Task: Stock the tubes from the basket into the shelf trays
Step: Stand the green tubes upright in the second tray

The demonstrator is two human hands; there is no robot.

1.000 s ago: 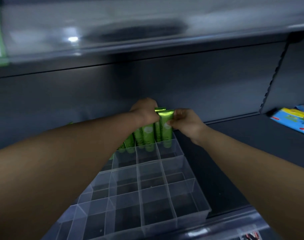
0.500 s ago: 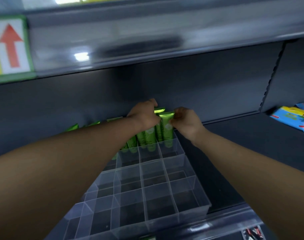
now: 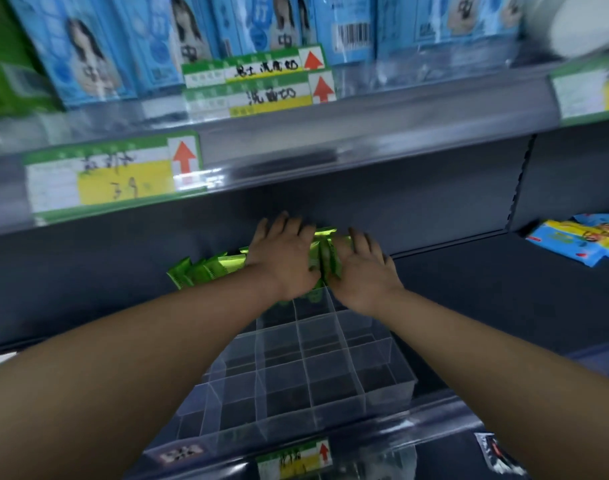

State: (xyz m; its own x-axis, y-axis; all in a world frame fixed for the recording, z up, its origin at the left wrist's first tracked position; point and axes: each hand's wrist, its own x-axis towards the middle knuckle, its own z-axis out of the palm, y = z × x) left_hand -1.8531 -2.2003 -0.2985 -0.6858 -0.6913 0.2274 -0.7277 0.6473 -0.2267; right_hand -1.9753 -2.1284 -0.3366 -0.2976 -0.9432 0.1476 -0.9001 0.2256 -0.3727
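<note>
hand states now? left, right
Left hand: open, laid flat against the green tubes in the tray's back row.
Right hand: open, touching the same tubes from the other side.

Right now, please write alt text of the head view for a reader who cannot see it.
The left hand and the right hand rest with straight fingers on green tubes standing in the back row of a clear divided tray on a dark shelf. Its front compartments show no tubes.
</note>
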